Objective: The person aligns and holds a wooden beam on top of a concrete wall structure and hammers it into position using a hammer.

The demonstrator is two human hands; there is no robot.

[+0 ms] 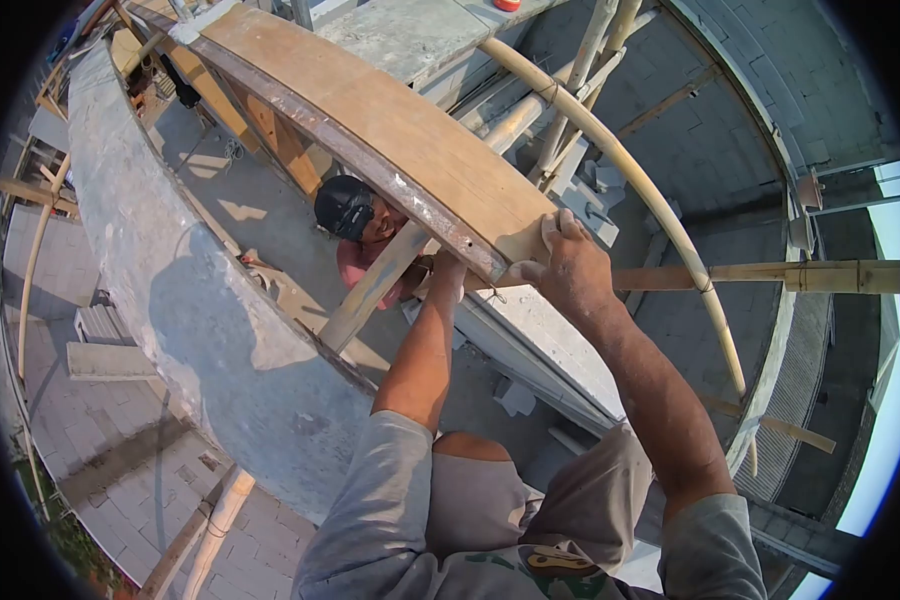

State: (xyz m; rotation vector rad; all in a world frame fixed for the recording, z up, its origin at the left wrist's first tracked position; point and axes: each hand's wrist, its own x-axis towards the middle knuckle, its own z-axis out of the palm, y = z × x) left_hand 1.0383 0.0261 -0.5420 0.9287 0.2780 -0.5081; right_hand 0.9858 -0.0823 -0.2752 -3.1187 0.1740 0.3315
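A long plywood panel (390, 105) runs away from me toward the upper left, with a worn, paint-spotted beam (370, 165) along its left side. My right hand (575, 262) is closed on the panel's near right corner, fingers over the top face and thumb at the end edge. My left hand (452, 275) reaches up under the near end of the beam. Its fingers are hidden behind the beam, so its grip does not show. Just left of that hand, a wooden plank (375, 285) slants below the panel.
Below the panel, a co-worker in a dark cap (345, 207) stands close to my left hand. A curved concrete wall top (210, 310) sweeps past on the left. Bamboo poles (650, 180) cross on the right. Block walls (100, 410) drop away at lower left.
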